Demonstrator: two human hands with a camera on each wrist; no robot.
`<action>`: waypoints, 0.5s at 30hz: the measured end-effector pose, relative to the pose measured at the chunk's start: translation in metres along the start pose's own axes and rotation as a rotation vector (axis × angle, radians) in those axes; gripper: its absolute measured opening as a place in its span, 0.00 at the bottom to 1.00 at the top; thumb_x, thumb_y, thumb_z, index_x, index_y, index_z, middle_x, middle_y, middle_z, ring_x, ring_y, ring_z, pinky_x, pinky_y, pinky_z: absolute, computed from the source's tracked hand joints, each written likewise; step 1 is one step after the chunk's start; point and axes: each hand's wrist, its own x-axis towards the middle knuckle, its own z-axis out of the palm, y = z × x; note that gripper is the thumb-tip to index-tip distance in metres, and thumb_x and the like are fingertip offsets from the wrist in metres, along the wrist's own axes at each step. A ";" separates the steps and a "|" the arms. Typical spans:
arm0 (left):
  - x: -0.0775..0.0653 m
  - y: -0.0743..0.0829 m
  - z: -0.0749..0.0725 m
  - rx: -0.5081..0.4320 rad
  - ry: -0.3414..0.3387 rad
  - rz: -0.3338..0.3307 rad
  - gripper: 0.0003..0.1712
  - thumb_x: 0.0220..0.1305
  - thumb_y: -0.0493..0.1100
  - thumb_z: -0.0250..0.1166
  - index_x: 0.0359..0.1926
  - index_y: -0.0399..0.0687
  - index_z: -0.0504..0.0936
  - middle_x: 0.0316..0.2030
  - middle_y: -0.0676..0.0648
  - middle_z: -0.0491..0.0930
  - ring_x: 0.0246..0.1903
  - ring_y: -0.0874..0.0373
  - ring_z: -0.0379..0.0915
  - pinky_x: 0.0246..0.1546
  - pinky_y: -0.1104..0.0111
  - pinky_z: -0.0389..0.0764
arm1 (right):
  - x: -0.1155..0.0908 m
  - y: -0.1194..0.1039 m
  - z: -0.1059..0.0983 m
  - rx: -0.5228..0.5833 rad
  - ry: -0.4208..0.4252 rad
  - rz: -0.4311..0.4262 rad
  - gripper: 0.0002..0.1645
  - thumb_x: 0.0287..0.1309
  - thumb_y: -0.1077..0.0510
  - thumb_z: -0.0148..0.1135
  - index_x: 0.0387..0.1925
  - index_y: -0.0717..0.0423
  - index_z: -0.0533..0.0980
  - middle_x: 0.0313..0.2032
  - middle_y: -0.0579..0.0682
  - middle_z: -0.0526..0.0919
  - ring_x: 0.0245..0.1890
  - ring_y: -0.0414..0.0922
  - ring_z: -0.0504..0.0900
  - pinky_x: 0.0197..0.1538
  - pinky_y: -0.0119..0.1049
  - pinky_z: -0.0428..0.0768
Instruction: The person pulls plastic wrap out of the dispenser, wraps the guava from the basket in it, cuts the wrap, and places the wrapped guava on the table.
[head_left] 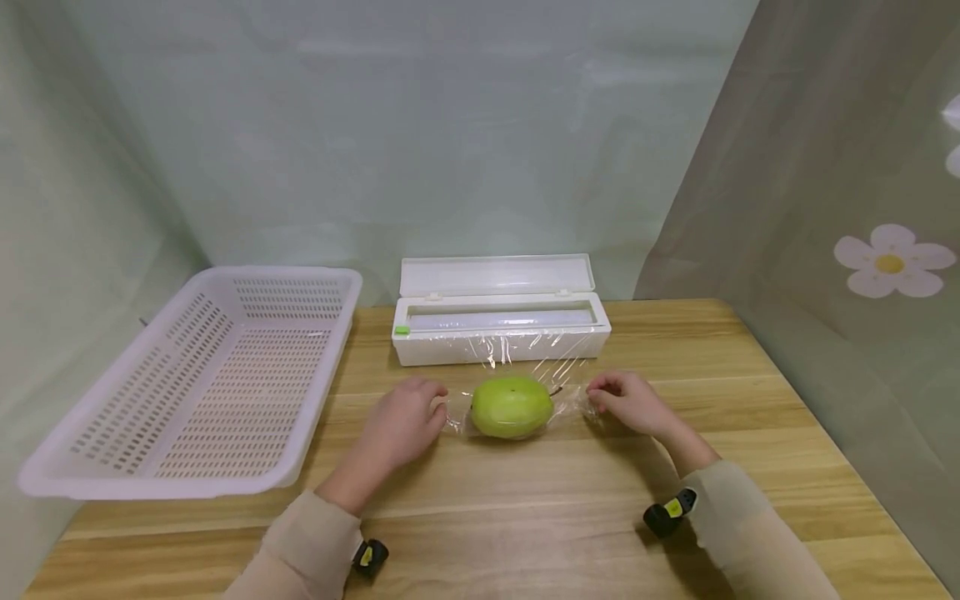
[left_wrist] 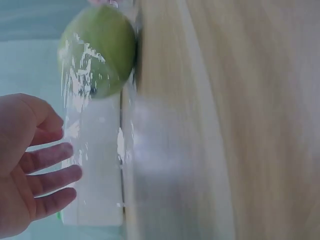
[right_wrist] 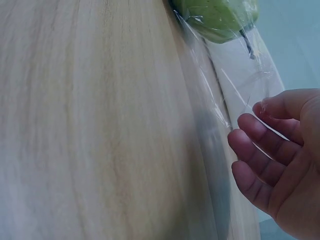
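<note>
A green pear (head_left: pixel 512 407) with a dark stem lies on the table under clear plastic wrap (head_left: pixel 573 402). The wrap stretches from the front of an open white wrap dispenser (head_left: pixel 501 345) just behind it. Left of the pear, my left hand (head_left: pixel 405 417) pinches the wrap between thumb and forefinger; its other fingers (left_wrist: pixel 55 177) are spread loosely. On the stem side, my right hand (head_left: pixel 630 403) pinches the opposite corner, and a crumpled bit of film shows at the thumb tip in the right wrist view. Shiny creases cover the pear (left_wrist: pixel 102 55) in the left wrist view.
A white perforated plastic basket (head_left: pixel 307 417) stands at the left of the wooden table (head_left: pixel 510 533). The dispenser's raised lid (head_left: pixel 497 275) leans back near the pale curtain (head_left: pixel 420 150) behind. More curtain with a flower print hangs at the right edge.
</note>
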 end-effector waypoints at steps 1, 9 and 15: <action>-0.001 0.004 -0.001 0.003 0.021 0.020 0.12 0.59 0.41 0.61 0.44 0.43 0.81 0.43 0.44 0.81 0.47 0.49 0.77 0.48 0.56 0.79 | 0.000 0.000 0.000 -0.001 0.000 0.000 0.12 0.62 0.58 0.58 0.38 0.66 0.78 0.23 0.52 0.79 0.26 0.40 0.73 0.31 0.28 0.71; -0.010 0.037 -0.001 0.020 0.124 0.257 0.18 0.57 0.43 0.65 0.48 0.42 0.80 0.49 0.42 0.79 0.50 0.48 0.76 0.53 0.56 0.77 | 0.003 0.003 0.001 -0.013 0.001 0.008 0.10 0.62 0.59 0.58 0.37 0.65 0.78 0.23 0.52 0.79 0.26 0.43 0.75 0.31 0.29 0.72; -0.004 0.052 0.007 0.056 -0.061 0.268 0.47 0.53 0.60 0.68 0.69 0.49 0.62 0.69 0.40 0.59 0.65 0.42 0.60 0.63 0.47 0.65 | 0.002 0.001 0.002 -0.008 0.004 0.010 0.10 0.62 0.59 0.58 0.36 0.64 0.77 0.23 0.51 0.78 0.26 0.42 0.74 0.31 0.28 0.71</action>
